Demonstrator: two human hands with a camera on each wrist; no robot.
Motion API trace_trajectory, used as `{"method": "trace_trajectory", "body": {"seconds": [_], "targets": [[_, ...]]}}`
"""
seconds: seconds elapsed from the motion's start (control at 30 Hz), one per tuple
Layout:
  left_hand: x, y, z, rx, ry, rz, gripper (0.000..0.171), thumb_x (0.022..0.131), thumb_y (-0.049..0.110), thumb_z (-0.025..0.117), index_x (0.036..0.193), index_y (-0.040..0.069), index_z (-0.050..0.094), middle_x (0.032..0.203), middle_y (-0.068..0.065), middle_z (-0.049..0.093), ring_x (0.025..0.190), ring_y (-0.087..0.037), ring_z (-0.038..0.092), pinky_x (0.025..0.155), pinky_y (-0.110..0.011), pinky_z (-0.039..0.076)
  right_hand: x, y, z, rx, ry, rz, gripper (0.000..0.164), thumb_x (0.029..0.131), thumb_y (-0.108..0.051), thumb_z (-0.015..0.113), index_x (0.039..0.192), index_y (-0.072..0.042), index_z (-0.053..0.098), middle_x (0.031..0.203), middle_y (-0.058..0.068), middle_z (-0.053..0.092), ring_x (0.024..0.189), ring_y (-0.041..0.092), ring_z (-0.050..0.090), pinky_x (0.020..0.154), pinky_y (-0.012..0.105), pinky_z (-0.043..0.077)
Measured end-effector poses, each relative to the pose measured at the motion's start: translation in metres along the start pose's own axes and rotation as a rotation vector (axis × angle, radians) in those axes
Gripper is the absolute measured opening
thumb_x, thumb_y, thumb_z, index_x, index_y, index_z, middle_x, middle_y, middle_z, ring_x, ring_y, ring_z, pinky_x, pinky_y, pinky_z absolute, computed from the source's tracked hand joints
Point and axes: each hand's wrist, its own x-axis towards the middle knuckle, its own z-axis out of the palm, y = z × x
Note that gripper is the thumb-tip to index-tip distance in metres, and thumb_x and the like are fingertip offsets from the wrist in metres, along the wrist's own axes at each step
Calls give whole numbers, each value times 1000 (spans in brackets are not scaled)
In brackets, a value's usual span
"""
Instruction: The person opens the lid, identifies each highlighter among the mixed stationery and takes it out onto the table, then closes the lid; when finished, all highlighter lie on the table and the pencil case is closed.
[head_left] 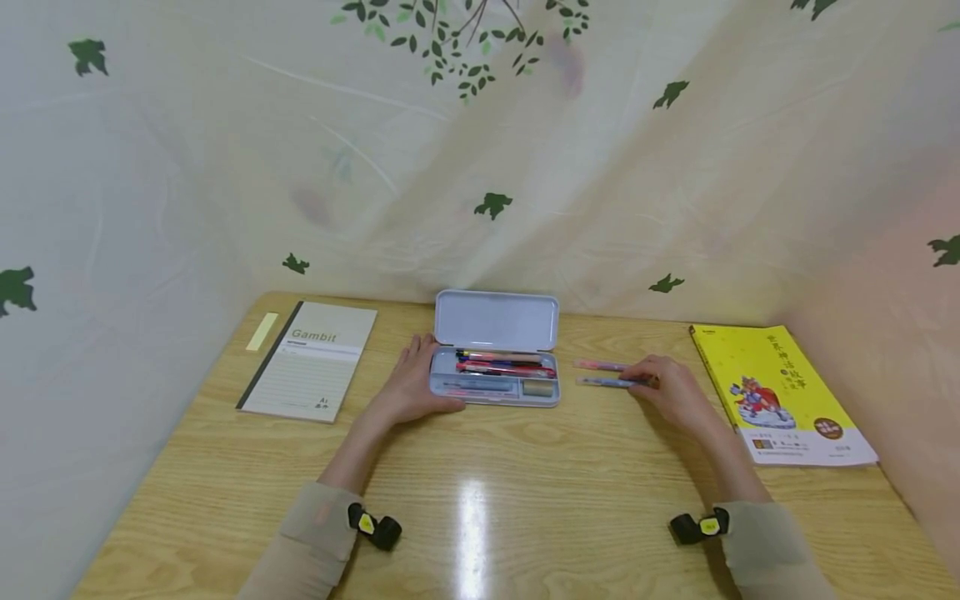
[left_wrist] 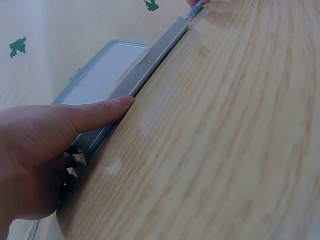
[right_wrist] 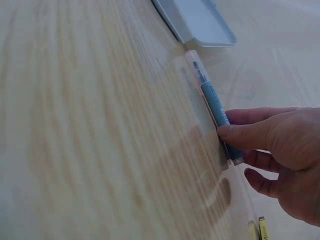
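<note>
Head view: the right hand (head_left: 666,385) pinches a slim, clear-capped blue pen (head_left: 603,382) beside a pink pen (head_left: 597,365), just right of the smooth, round-cornered pencil case (head_left: 495,321). The left hand (head_left: 407,390) lies spread against the case's left end. Wood-grained surface (head_left: 555,483) leaves open room in front of the case.

On the desk (head_left: 555,483), pens (head_left: 506,368) lie in the pencil case (head_left: 497,321); left of it, a notebook (head_left: 309,371), then a strip (head_left: 262,332); just right, two markers (head_left: 606,382); farther right, a book (head_left: 780,392); behind, a sheet (head_left: 592,183).
</note>
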Motion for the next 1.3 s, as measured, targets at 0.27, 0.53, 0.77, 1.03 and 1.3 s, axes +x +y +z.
{"method": "trace_trajectory", "body": {"seconds": [0.27, 0.53, 0.77, 1.03, 1.3], "targets": [[0, -2, 0, 4, -5, -15, 108, 77, 44, 88, 158, 4, 29, 171, -26, 13, 161, -45, -1, 133, -57, 4, 0, 0, 1, 2, 0, -3, 16, 89, -2, 76, 102, -10, 80, 100, 9, 74, 87, 19, 62, 73, 27, 49], [-2, -1, -1, -2, 1, -17, 109, 76, 43, 88, 158, 3, 29, 171, -27, 13, 161, -45, 0, 133, -58, 5, 0, -3, 1, 16, 1, -7, 16, 89, -1, 76, 103, -9, 80, 100, 9, 74, 87, 19, 64, 74, 26, 51], [-2, -1, -1, -11, 0, -21, 108, 77, 43, 88, 158, 3, 30, 171, -27, 13, 161, -44, -1, 133, -57, 4, 0, -3, 0, 36, -11, -3, 18, 90, -1, 75, 106, -9, 79, 103, 10, 74, 91, 21, 66, 78, 28, 54], [1, -2, 0, -3, -16, -15, 109, 77, 45, 87, 159, 4, 27, 172, -26, 10, 161, -43, -2, 133, -56, 3, -1, -6, -6, 69, 39, 16, 18, 96, -10, 72, 113, -9, 78, 107, 9, 75, 97, 22, 68, 82, 24, 55], [1, -2, 1, 4, -7, -15, 110, 77, 46, 87, 159, 3, 28, 172, -26, 11, 161, -43, -1, 133, -55, 4, 15, -36, 3, 128, 105, -4, 24, 98, -14, 70, 121, -8, 75, 110, 12, 75, 97, 23, 67, 83, 28, 56]]}}
